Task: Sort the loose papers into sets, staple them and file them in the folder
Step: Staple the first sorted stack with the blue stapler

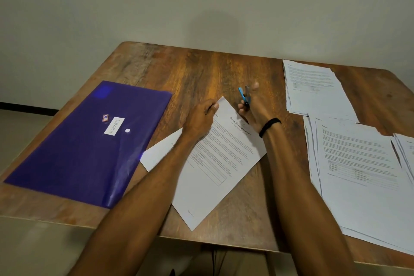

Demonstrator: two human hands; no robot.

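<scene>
Lying slantwise mid-table (201,67), the paper set (220,170) is turned so its long axis runs near-left to far-right, with the header end pointed far-right. Its far corner is pinched by the left hand (200,116), and a small blue stapler (244,94) is gripped near upright in the right hand (254,111), just past the header edge. A purple folder (85,152) is laid flat just beside it on the left. Two paper piles (318,89) are spread well off right, the nearer cut off. The stapler's lower half is hidden by fingers.
</scene>
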